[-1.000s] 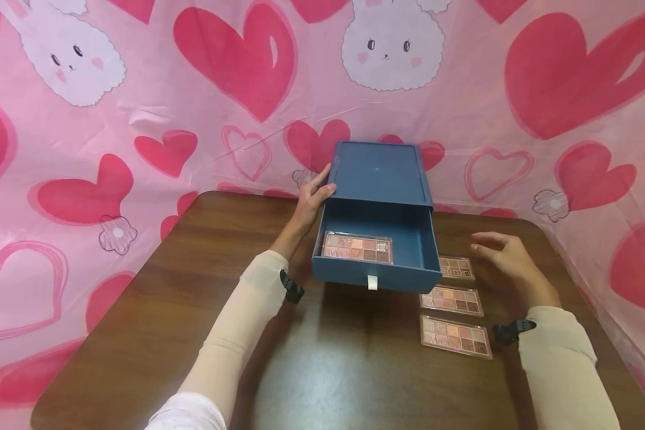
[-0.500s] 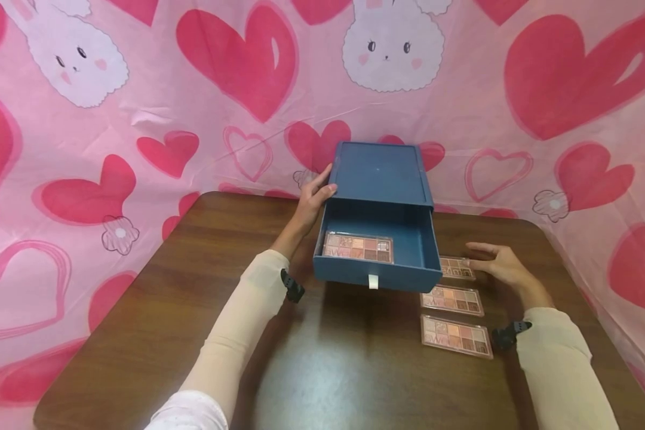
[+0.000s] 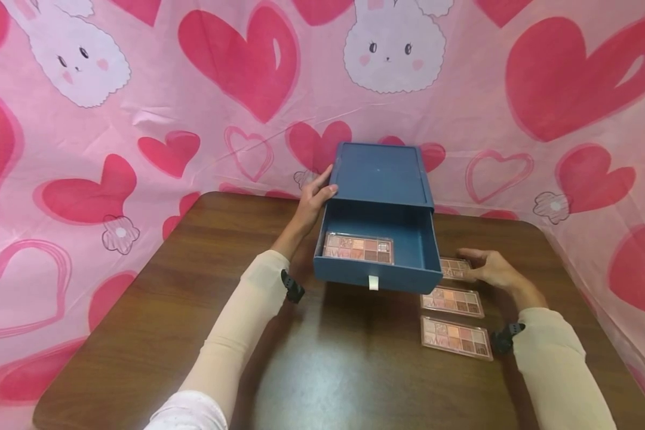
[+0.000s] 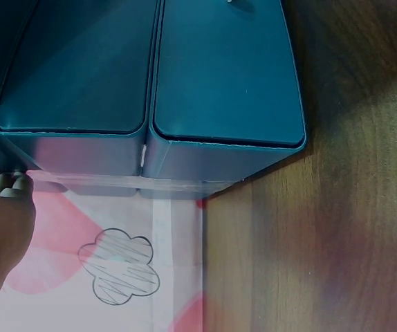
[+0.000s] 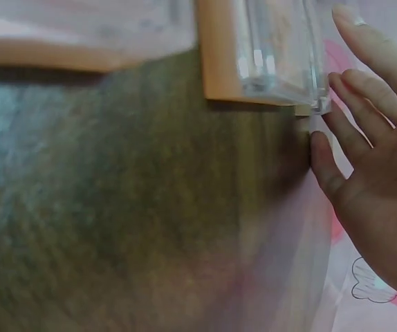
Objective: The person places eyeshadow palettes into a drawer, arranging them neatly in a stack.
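A blue drawer unit [image 3: 381, 173] has its top drawer [image 3: 376, 276] pulled out, with an eyeshadow palette [image 3: 358, 247] lying inside at the front left. My left hand [image 3: 310, 206] rests against the unit's upper left edge, fingers stretched along its side; its fingertips [image 4: 5, 183] touch the drawer unit's side in the left wrist view. My right hand [image 3: 495, 270] reaches with thumb and fingers spread around the right end of the farthest eyeshadow palette [image 3: 454, 269] on the table. In the right wrist view the fingers [image 5: 354, 104] are right at that palette's clear lid [image 5: 278, 62]. The drawer hides its left end.
Two more eyeshadow palettes, a middle one [image 3: 452, 301] and a near one [image 3: 457, 338], lie in a column on the brown wooden table [image 3: 204, 286]. Below the pulled-out drawer are further blue drawers [image 4: 226, 76]. A pink heart-patterned cloth [image 3: 322, 101] hangs behind the table.
My right hand has moved left and down, from above the table's right side to the end of the farthest palette. The left hand, the drawer and the palettes have stayed put.
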### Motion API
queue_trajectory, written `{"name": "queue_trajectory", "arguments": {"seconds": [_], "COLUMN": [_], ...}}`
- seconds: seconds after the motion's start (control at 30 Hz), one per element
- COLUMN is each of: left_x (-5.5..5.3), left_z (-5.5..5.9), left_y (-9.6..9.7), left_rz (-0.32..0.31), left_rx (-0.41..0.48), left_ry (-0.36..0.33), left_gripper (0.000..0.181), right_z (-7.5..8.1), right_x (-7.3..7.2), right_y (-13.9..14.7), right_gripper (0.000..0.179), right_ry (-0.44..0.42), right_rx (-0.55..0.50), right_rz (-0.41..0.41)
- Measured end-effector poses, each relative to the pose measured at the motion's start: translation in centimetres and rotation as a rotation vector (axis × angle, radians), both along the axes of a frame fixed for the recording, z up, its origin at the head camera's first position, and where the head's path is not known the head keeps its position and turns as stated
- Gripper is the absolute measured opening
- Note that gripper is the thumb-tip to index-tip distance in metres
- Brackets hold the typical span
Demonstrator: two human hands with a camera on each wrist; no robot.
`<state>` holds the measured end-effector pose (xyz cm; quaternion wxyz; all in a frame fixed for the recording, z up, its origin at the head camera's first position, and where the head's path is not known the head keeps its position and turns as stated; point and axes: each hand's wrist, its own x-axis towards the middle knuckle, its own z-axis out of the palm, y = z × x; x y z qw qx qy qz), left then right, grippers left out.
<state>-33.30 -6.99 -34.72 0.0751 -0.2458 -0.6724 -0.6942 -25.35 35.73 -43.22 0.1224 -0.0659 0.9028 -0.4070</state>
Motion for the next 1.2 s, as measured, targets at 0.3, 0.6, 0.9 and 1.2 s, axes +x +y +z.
{"name": "queue_trajectory", "arguments": {"seconds": [0.3, 0.6, 0.9, 1.2], "left_x": [-0.1, -0.2, -0.2, -0.2], "left_z": [-0.1, -0.1, -0.4, -0.4], "left_y": [0.1, 0.1, -0.1, -0.1], "left_rz": [0.034, 0.038, 0.039, 0.047], "left_rx": [-0.013, -0.027, -0.035, -0.031], "left_ry": [0.028, 0.049, 0.055, 0.048], "left_gripper": [0.070, 0.069, 0.068, 0.068], "right_z": [-0.6, -0.7, -1.3, -1.2], "right_x": [-0.2, 0.0, 0.0, 0.1], "right_y": [-0.1, -0.1, 0.0, 0.1], "right_gripper": [0.078, 0.073, 0.069, 0.067], "right_ry": [0.013, 0.108, 0.162, 0.173], "right_rx": [0.034, 0.109, 0.141, 0.101], "right_rz": [0.001, 0.054, 0.030, -0.001]}}
